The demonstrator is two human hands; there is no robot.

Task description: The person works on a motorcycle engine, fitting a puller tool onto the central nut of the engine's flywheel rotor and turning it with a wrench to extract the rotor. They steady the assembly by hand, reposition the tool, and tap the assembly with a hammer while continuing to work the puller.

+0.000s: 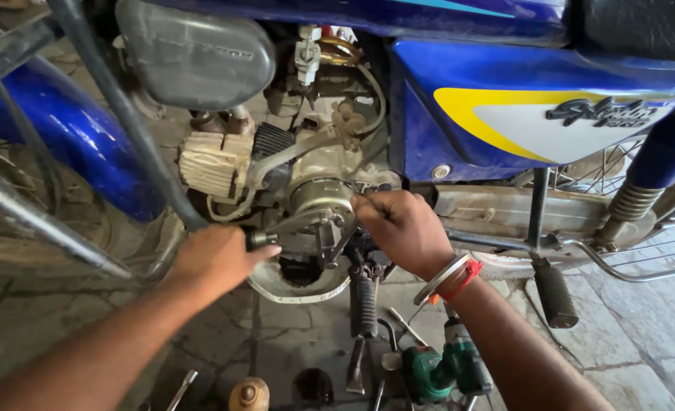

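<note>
A blue motorcycle [459, 99] stood side-on over a cracked stone floor [56, 320], its side panel [535, 122] with the yellow and white flash above the right forearm, so the engine sat right in front of the person at reaching height. The engine case [318, 202] was pale and dusty, with the finned cylinder [212, 164] to its left and a grey cover [193, 49] above; below it a curved metal piece [299, 293] hung under the opening.

The two hands were apart, one on each side of the case. The left hand [216, 259] was curled around a dark-tipped lever or handle [261, 239] at the lower left of the case, apparently steadying it. The right hand [402, 228], with bangles and a red thread at the wrist, was closed on something small at the right edge of the case; what it gripped was hidden by the fingers.

A ribbed footpeg [364, 304] hung between the arms. On the floor beneath, within easy reach, lay a green cordless drill [436, 373], a few thin steel tools [406, 326] and a round brown knob [248, 394]
</note>
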